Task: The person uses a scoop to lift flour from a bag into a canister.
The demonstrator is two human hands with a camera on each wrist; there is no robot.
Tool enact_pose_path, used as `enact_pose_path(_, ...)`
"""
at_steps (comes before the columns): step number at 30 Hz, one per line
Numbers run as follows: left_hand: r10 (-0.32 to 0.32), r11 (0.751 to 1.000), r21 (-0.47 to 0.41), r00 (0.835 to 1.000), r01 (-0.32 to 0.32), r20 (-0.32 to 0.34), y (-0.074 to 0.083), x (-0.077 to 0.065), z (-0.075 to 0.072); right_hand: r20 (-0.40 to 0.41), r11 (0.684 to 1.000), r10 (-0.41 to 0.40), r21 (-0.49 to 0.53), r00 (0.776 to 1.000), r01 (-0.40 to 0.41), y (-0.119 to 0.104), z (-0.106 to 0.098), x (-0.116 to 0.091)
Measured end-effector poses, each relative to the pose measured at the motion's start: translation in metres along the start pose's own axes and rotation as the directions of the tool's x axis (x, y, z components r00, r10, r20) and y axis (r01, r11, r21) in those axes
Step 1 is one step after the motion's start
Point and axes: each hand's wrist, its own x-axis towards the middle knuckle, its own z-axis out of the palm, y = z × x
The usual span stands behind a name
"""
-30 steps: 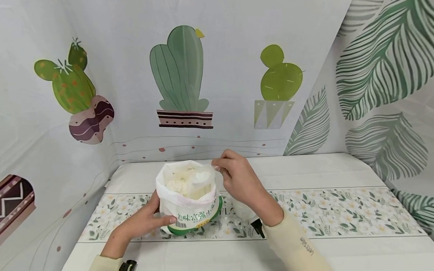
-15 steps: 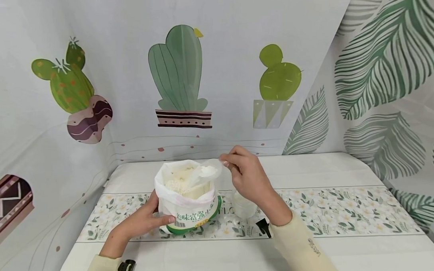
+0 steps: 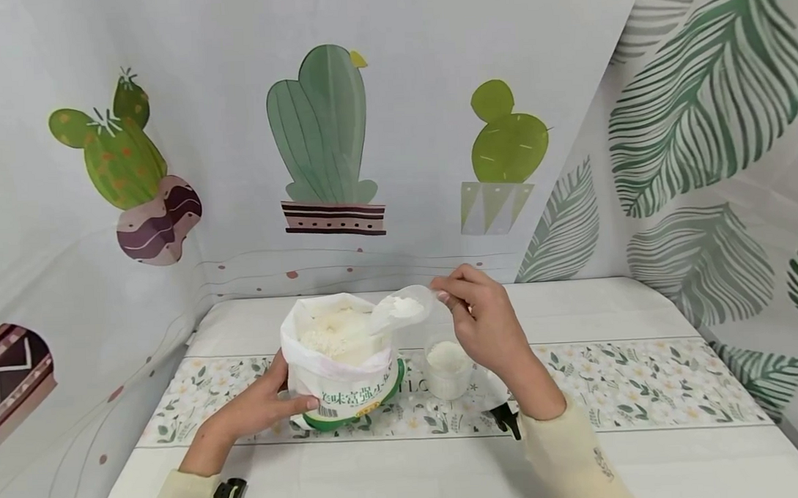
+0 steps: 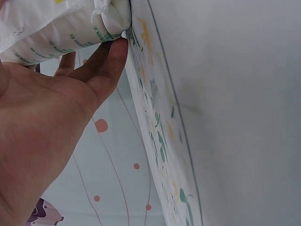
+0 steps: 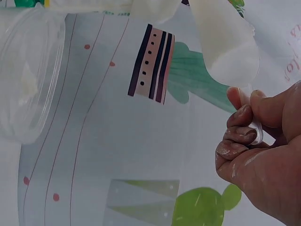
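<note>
An open white bag of flour [image 3: 340, 379] with green lettering stands on the table, its top rolled down. My left hand [image 3: 262, 404] holds the bag's left side, thumb on the front; the other fingers go behind, and the left wrist view shows them against the bag [image 4: 61, 42]. My right hand [image 3: 490, 319] pinches the short handle of a clear plastic scoop [image 3: 401, 309], which carries white flour over the bag's right rim. Right of the bag, below the scoop, a clear round tub [image 3: 447, 379] has flour inside; the right wrist view shows the tub [image 5: 33, 84] side-on.
A white tablecloth [image 3: 380, 473] with a flowered band covers the table. Behind it hangs a cloth backdrop [image 3: 421, 131] printed with cacti and leaves. Some clear plastic lies right of the tub, partly behind the right wrist.
My right hand has lifted the scoop of flour up from inside the bag and moved it right toward the tub. The left hand keeps its hold on the bag.
</note>
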Motion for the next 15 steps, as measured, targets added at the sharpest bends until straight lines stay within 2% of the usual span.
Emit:
enact_pose_path(10, -0.002, 1.0, 0.019, 1.0, 0.002, -0.003, -0.001, 0.0, -0.001, -0.068, 0.999, 0.012, -0.03, 0.998, -0.015, 0.015, -0.021, -0.012)
enact_pose_path(15, 0.021, 1.0, 0.01, 1.0, -0.022, 0.007, -0.003, 0.0, 0.0, -0.086, 0.999, 0.02, -0.029, 0.996, -0.023, 0.022, -0.029, -0.018)
